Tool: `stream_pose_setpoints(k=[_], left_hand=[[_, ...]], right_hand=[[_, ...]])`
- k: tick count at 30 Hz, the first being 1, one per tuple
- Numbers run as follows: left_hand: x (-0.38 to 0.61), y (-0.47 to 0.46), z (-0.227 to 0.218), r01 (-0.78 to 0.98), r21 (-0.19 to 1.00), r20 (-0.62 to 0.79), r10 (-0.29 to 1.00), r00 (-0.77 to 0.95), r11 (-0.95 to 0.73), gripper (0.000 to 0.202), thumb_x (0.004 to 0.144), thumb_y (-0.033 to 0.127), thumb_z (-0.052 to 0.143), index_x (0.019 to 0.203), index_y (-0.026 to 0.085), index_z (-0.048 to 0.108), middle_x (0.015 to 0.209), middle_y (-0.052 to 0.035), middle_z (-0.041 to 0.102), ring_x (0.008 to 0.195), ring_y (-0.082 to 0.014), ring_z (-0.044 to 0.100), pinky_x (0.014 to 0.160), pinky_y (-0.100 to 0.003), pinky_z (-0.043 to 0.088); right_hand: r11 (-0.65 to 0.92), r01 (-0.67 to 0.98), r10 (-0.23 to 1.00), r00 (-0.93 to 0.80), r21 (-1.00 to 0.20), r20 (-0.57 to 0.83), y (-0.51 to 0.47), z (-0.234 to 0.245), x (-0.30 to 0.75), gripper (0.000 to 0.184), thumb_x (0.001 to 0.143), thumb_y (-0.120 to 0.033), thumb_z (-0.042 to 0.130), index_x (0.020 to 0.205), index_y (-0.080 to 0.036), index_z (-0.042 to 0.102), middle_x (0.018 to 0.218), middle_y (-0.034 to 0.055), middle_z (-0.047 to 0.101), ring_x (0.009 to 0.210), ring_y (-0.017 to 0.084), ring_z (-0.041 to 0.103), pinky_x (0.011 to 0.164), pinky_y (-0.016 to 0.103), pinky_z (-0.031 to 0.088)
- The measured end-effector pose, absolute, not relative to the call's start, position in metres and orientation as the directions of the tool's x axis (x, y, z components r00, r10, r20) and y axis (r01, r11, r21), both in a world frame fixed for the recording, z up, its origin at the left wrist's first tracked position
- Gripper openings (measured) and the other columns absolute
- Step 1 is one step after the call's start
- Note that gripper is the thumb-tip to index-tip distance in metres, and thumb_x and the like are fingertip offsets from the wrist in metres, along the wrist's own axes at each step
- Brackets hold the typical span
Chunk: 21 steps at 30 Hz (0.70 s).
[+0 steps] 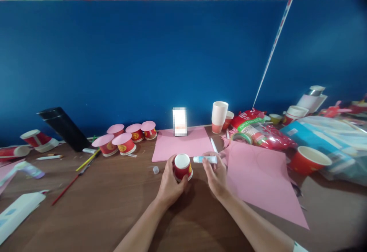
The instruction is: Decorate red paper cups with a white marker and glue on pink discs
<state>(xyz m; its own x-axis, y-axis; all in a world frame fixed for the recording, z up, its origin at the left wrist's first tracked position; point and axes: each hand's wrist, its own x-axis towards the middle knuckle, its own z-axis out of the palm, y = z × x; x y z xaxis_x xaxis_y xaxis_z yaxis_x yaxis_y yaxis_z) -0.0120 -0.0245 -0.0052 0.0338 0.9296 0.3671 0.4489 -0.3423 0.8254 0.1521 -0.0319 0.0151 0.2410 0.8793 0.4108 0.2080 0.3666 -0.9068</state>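
My left hand (169,185) is wrapped round a red paper cup (181,172) that stands upside down, its white base facing up. My right hand (216,177) grips a white and light-blue glue stick (205,160), held sideways just right of the cup and apart from it. A small clear cap (155,169) lies on the table left of the cup. Behind my hands, a pink paper sheet (169,148) lies flat. Several upturned red cups with pink paper discs (123,139) on top stand at the back left.
A black bottle (64,129) leans against the blue partition (160,60). Right of my hands lie another pink sheet (258,175), a red bag of paper cups (258,129) and an orange cup (309,160). Stacked white cups (220,114) stand behind. Pencils and a brush (67,187) lie left.
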Motion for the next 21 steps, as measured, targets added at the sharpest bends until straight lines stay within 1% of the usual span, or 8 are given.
stream_pose_setpoints(k=[3, 6, 9, 13, 18, 21], left_hand=[[-0.0121, -0.0249, -0.0053, 0.45, 0.835, 0.333, 0.942, 0.044, -0.316, 0.061, 0.067, 0.018, 0.06, 0.124, 0.018, 0.039, 0.116, -0.01, 0.055, 0.108, -0.0237, 0.054, 0.095, -0.041, 0.04], [-0.0113, -0.0239, -0.006, 0.413, 0.852, 0.33, 0.942, 0.055, -0.322, 0.059, 0.068, 0.021, 0.062, 0.123, 0.018, 0.041, 0.117, -0.0107, 0.056, 0.108, -0.024, 0.054, 0.094, -0.04, 0.041], [-0.01, -0.0226, -0.0077, 0.385, 0.862, 0.338, 0.94, 0.047, -0.329, 0.058, 0.068, 0.025, 0.064, 0.121, 0.018, 0.043, 0.117, -0.0108, 0.056, 0.108, -0.0244, 0.054, 0.093, -0.04, 0.042], [-0.0092, -0.0212, -0.0107, 0.377, 0.862, 0.347, 0.937, 0.046, -0.338, 0.056, 0.069, 0.028, 0.065, 0.12, 0.018, 0.044, 0.112, -0.0099, 0.058, 0.102, -0.0236, 0.057, 0.09, -0.041, 0.044], [-0.0096, -0.0194, -0.0138, 0.386, 0.842, 0.382, 0.922, 0.065, -0.376, 0.055, 0.07, 0.028, 0.064, 0.12, 0.019, 0.042, 0.114, -0.01, 0.057, 0.104, -0.0232, 0.056, 0.092, -0.04, 0.043], [-0.0096, -0.0187, -0.014, 0.402, 0.826, 0.398, 0.914, 0.078, -0.395, 0.053, 0.071, 0.027, 0.063, 0.119, 0.02, 0.043, 0.112, -0.0091, 0.057, 0.102, -0.0221, 0.056, 0.091, -0.039, 0.044]], right_hand=[[0.381, 0.219, 0.87, 0.243, -0.898, 0.429, -0.0329, 0.0165, 0.1516, 0.015, 0.087, -0.034, 0.051, 0.086, -0.02, 0.054, 0.076, 0.0013, 0.057, 0.064, 0.013, 0.051, 0.059, 0.024, 0.041], [0.404, 0.257, 0.861, 0.218, -0.878, 0.46, -0.0355, 0.0193, 0.1504, 0.013, 0.087, -0.033, 0.05, 0.086, -0.02, 0.054, 0.073, 0.0007, 0.057, 0.062, 0.013, 0.051, 0.059, 0.023, 0.042], [0.438, 0.292, 0.847, 0.183, -0.85, 0.499, -0.0386, 0.0211, 0.1494, 0.012, 0.086, -0.031, 0.052, 0.087, -0.019, 0.054, 0.074, 0.0008, 0.058, 0.062, 0.012, 0.052, 0.059, 0.023, 0.043], [0.485, 0.325, 0.832, 0.115, -0.812, 0.543, -0.0412, 0.0215, 0.1488, 0.01, 0.085, -0.028, 0.053, 0.089, -0.019, 0.055, 0.074, 0.0, 0.058, 0.061, 0.012, 0.053, 0.056, 0.021, 0.043], [0.538, 0.4, 0.8, 0.034, -0.742, 0.599, -0.0419, 0.0222, 0.1483, 0.007, 0.085, -0.024, 0.054, 0.087, -0.019, 0.056, 0.075, 0.0004, 0.059, 0.061, 0.012, 0.053, 0.057, 0.022, 0.042], [0.55, 0.425, 0.787, 0.023, -0.719, 0.616, -0.0419, 0.0225, 0.1483, 0.006, 0.085, -0.024, 0.054, 0.089, -0.019, 0.056, 0.077, 0.0009, 0.061, 0.063, 0.013, 0.055, 0.059, 0.022, 0.043]])
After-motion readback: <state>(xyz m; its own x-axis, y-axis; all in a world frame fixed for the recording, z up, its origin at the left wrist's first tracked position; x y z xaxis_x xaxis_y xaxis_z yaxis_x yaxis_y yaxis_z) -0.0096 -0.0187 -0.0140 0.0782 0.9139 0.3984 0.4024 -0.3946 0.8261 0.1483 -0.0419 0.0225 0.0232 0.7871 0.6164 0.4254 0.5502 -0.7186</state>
